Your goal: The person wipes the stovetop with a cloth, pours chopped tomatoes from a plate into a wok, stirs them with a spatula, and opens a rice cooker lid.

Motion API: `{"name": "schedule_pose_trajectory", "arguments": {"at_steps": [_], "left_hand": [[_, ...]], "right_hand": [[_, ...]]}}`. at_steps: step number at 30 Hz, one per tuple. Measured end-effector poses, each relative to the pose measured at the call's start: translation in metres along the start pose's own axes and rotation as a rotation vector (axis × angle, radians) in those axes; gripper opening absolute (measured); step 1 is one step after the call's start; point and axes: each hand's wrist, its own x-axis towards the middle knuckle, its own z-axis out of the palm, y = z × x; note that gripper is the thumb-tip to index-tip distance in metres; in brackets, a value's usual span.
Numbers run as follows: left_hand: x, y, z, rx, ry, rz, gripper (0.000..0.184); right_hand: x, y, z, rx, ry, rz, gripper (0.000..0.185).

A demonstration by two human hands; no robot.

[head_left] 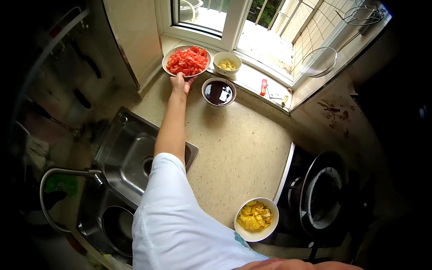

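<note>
The tomato plate (204, 70) was by the window (234, 27), near rim grasped by the left hand (180, 84), bowl of dark liquid (219, 105) just beside; counter (234, 153) spread from sink (192, 155) edge to stove (288, 198) edge. The right hand, out of view, couldn't be judged.

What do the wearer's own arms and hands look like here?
The left arm has a loose white sleeve ending around the elbow and is bare below it. The left hand wears no glove, and no watch or bracelet shows. The right hand is out of view.
</note>
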Motion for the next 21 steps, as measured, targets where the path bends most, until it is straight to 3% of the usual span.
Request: {"name": "schedule_pose_trajectory", "arguments": {"at_steps": [1,3,6,7,8,9,11,14,16,19,21], "left_hand": [[-0.016,0.007,-0.006,-0.001,-0.007,-0.021,0.058],[-0.054,0.021,-0.013,0.084,0.008,0.01,0.056],[-0.1,0.043,-0.045,0.063,-0.053,-0.068,0.059],[-0.131,0.06,-0.062,0.033,-0.063,-0.136,0.06],[-0.153,0.062,-0.063,0.062,-0.038,-0.134,0.056],[-0.174,0.073,-0.059,0.029,0.005,-0.152,0.053],[-0.214,0.098,-0.072,0.029,-0.002,-0.168,0.049],[-0.251,0.136,-0.086,0.075,-0.078,-0.149,0.048],[-0.31,0.156,-0.051,0.153,0.036,-0.096,0.047],[-0.358,0.202,-0.058,0.127,-0.093,-0.153,0.048],[-0.379,0.193,-0.035,0.071,-0.187,-0.143,0.049]], "right_hand": [[0.006,0.002,0.011,-0.01,0.06,-0.046,0.015],[0.004,0.015,0.033,0.026,0.232,-0.186,0.025],[-0.004,0.03,0.022,-0.001,0.168,-0.322,0.031],[-0.013,0.032,0.022,-0.027,0.283,-0.373,0.031],[-0.013,0.021,0.004,-0.025,0.094,-0.363,0.031],[-0.015,0.024,0.009,-0.064,0.171,-0.389,0.031],[-0.02,0.02,0.0,-0.072,0.068,-0.338,0.031],[-0.021,0.021,-0.006,-0.092,0.109,-0.352,0.028],[-0.021,0.019,-0.02,-0.162,0.147,-0.394,0.027],[-0.042,0.013,-0.044,-0.181,0.151,-0.363,0.026],[-0.038,0.009,-0.057,-0.188,0.085,-0.438,0.025]]}}
